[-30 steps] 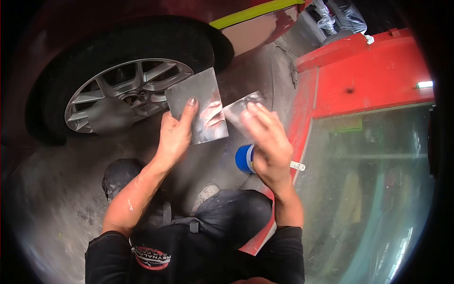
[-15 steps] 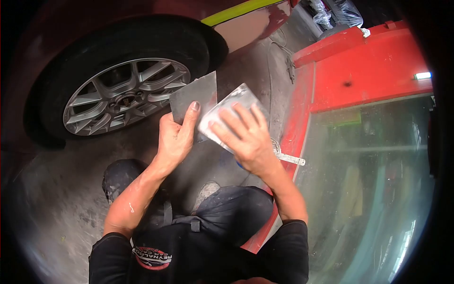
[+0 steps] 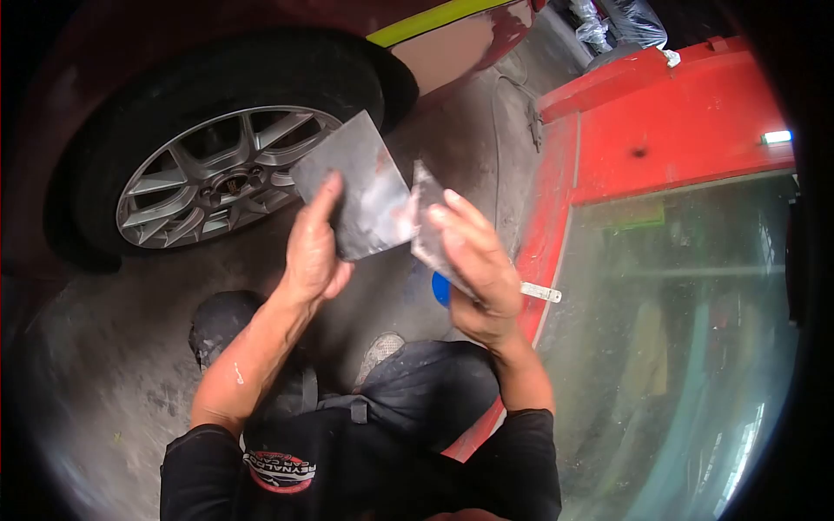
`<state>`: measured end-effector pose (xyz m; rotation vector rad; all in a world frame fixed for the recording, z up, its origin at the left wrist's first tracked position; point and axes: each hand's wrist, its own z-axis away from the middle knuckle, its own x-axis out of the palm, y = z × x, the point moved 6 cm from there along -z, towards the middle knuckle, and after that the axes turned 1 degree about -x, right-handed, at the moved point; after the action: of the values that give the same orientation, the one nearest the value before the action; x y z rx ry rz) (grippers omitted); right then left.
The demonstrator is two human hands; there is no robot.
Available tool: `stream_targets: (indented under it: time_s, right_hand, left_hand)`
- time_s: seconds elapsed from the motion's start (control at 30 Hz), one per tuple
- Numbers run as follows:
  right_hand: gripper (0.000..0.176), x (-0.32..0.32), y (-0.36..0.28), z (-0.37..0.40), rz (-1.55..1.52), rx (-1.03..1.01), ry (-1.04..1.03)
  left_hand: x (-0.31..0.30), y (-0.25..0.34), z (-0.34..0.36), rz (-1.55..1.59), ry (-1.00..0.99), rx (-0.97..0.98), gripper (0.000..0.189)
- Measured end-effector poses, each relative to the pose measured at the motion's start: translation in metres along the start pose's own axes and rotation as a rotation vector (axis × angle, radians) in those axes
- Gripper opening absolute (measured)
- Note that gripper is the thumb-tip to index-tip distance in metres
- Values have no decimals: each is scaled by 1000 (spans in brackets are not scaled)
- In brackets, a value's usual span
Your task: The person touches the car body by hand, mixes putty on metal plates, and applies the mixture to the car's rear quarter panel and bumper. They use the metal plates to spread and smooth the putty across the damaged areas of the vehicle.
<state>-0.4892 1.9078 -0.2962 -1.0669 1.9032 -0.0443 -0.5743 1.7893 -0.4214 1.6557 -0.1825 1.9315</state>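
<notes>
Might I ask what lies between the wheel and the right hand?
In the head view: the left hand, its plate, then another plate in the right hand.

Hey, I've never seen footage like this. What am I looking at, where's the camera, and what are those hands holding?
There's no machine here: these are a person's two bare hands, filmed by one camera worn on their head, looking forward and down. The left hand holds a flat grey plate. The right hand holds a second plate, turned nearly edge-on; blur hides whether the two touch. Ahead on the left is a car wheel; on the right, a red panel with a glass pane. Something blue shows partly behind the right hand.
</notes>
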Motion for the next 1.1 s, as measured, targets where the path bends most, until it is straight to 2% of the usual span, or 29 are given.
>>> stream_targets:
  time_s: [0.03, 0.07, 0.2, 0.3, 0.33, 0.43, 0.5, 0.57, 0.63, 0.67, 0.8, 0.9, 0.93, 1.03, 1.1]
  right_hand:
    - [52, 6, -3, -2, -23, 5, 14]
    - [54, 17, -2, 0, 3, 9, -83]
    - [61, 16, 34, 10, 345, 104, -204]
    - [62, 12, 58, 35, 787, 74, -470]
    - [58, 8, 56, 33, 783, 123, -461]
    - [60, -12, 35, 15, 583, 172, -20]
    - [51, 21, 16, 12, 786, 9, -254]
    - [47, 42, 8, 15, 742, 39, -365]
    - [48, 19, -5, 0, 842, 28, -298]
    - [46, 10, -5, -4, 870, 32, -194]
    - [42, 41, 2, 11, 804, -45, -381]
    - [45, 11, -16, -1, 996, -37, -245]
    - [44, 5, -13, -1, 961, -56, -84]
    - [40, 36, 6, 8, 730, -5, -333]
    - [48, 18, 0, -1, 656, 13, -294]
  left_hand:
    - [4, -5, 2, 21, -52, -45, 39]
    - [2, -5, 4, -6, -42, -34, 38]
    - [-2, -4, 2, -102, -47, 41, 37]
    - [11, 15, 9, -161, -59, 126, 38]
    - [14, 22, 12, -247, -30, 178, 37]
    - [2, 22, 7, -449, 56, 360, 35]
    - [-7, 21, 4, -572, 92, 390, 35]
    - [-8, 22, 5, -591, 104, 398, 36]
    - [-7, 26, 6, -628, 110, 379, 35]
    - [-6, 25, 9, -647, 112, 362, 35]
    - [-6, 22, 7, -657, 62, 337, 34]
    - [-11, 19, 10, -642, 54, 288, 34]
    - [-9, 20, 9, -641, 43, 268, 35]
    - [-7, 15, 8, -644, 22, 255, 36]
    - [-8, 15, 5, -656, 31, 272, 36]
